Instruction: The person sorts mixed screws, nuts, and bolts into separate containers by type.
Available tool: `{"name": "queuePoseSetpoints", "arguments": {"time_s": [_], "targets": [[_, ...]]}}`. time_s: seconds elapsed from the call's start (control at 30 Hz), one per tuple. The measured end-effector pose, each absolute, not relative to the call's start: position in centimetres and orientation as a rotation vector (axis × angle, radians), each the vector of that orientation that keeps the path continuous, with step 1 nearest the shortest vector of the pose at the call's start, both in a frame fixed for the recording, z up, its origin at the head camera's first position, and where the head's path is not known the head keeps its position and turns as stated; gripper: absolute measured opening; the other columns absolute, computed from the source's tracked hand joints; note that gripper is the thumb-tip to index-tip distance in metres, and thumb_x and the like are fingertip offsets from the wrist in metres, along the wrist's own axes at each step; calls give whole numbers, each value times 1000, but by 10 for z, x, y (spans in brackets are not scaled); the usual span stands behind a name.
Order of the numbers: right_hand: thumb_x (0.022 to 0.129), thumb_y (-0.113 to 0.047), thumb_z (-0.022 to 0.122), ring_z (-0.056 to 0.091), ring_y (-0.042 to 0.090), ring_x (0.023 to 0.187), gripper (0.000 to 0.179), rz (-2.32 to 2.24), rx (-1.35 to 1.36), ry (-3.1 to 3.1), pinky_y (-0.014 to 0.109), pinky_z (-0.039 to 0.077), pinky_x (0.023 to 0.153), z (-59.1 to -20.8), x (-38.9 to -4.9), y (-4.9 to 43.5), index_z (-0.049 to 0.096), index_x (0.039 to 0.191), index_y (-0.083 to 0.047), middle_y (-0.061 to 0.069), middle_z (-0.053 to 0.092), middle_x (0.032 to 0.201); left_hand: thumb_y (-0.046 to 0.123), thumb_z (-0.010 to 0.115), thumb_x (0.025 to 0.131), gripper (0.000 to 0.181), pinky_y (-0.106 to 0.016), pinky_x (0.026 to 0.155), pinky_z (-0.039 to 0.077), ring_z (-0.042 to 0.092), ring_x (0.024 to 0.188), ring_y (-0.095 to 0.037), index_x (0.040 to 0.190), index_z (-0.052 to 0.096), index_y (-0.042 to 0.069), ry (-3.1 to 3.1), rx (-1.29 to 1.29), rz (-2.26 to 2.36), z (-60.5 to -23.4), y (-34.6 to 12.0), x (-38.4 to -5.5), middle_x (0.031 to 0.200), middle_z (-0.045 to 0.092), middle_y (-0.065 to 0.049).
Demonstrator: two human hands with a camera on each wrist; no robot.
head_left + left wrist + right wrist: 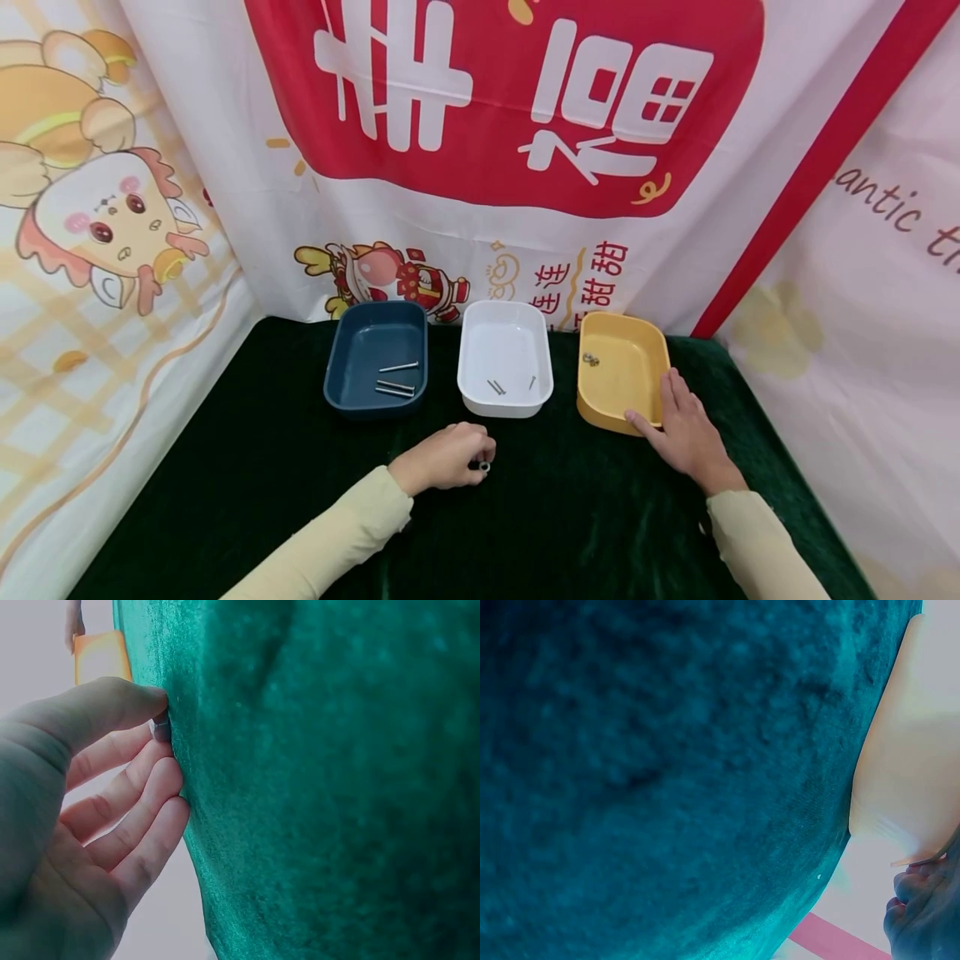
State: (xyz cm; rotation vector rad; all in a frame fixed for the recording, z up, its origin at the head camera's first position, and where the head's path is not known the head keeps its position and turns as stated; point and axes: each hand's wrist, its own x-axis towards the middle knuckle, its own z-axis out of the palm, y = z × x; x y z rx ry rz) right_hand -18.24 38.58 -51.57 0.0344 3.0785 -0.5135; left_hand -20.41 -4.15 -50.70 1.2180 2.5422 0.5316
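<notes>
My left hand [447, 457] is low over the dark green cloth, in front of the white tray [504, 410]. Between its thumb and index finger it pinches a small metal nut [484, 467], whose ring shape shows in the head view. Seen from the left wrist, the nut [160, 729] is right at the cloth, partly covered by the fingertips. On the right, my right hand [692, 433] rests against the near right corner of the yellow tray [626, 392], fingers straight along its side and thumb at the front rim. Small metal nuts [591, 359] lie inside that tray.
A dark blue tray [375, 333] at the left holds several long screws [395, 389]. In the white tray lie a few smaller screws [497, 387]. Green cloth [570, 525] covers the table. Printed curtains [225, 208] stand behind the trays and at both sides.
</notes>
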Motion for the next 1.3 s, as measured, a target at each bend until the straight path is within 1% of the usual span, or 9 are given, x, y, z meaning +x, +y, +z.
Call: {"name": "queuePoseSetpoints", "arguments": {"time_s": [0.3, 0.5, 0.77, 0.83, 1.03, 1.2, 1.3], "targets": [[100, -77, 44, 10, 51, 161, 111, -512, 44, 3068, 74, 14, 126, -518, -183, 385, -11, 169, -9, 18, -9, 179, 15, 78, 93, 9, -19, 76, 55, 61, 83, 0, 100, 76, 19, 2532, 1217, 551, -512, -40, -206, 97, 66, 6], [99, -77, 43, 10, 52, 160, 111, -509, 48, 3071, 75, 16, 125, -515, -184, 386, -12, 169, -10, 16, -11, 179, 16, 78, 92, 10, -19, 77, 56, 62, 85, -2, 102, 76, 18, 2548, 1239, 592, -510, -36, -205, 98, 66, 6], [99, -79, 42, 12, 52, 160, 111, -512, 33, 3084, 74, 16, 125, -517, -185, 386, -12, 169, -11, 16, -9, 179, 19, 77, 94, 13, -19, 81, 57, 62, 88, -2, 108, 77, 17, 2564, 1257, 634, -505, -25, -206, 103, 68, 5], [99, -79, 41, 12, 51, 160, 111, -514, 30, 3084, 74, 16, 125, -517, -185, 386, -13, 169, -12, 16, -9, 179, 19, 77, 94, 15, -20, 81, 57, 62, 89, -2, 109, 78, 16, 2566, 1267, 661, -503, -22, -206, 103, 68, 4], [99, -79, 41, 11, 51, 160, 111, -521, 31, 3074, 74, 14, 126, -518, -185, 386, -14, 169, -11, 17, -9, 179, 19, 78, 93, 13, -18, 80, 56, 61, 89, -2, 105, 78, 16, 2605, 1325, 724, -494, -7, -208, 103, 69, 3], [100, -77, 41, 10, 52, 160, 111, -521, 47, 3060, 74, 14, 126, -518, -183, 387, -14, 169, -10, 16, -11, 179, 19, 78, 93, 15, -19, 83, 56, 63, 92, -3, 107, 79, 14, 2612, 1340, 757, -482, 9, -211, 104, 71, 4], [100, -78, 41, 10, 53, 160, 111, -518, 47, 3061, 75, 14, 125, -519, -183, 388, -13, 169, -10, 17, -11, 179, 20, 78, 93, 17, -19, 83, 56, 63, 92, -3, 109, 79, 14, 2621, 1342, 755, -474, 20, -213, 104, 71, 4]]}}
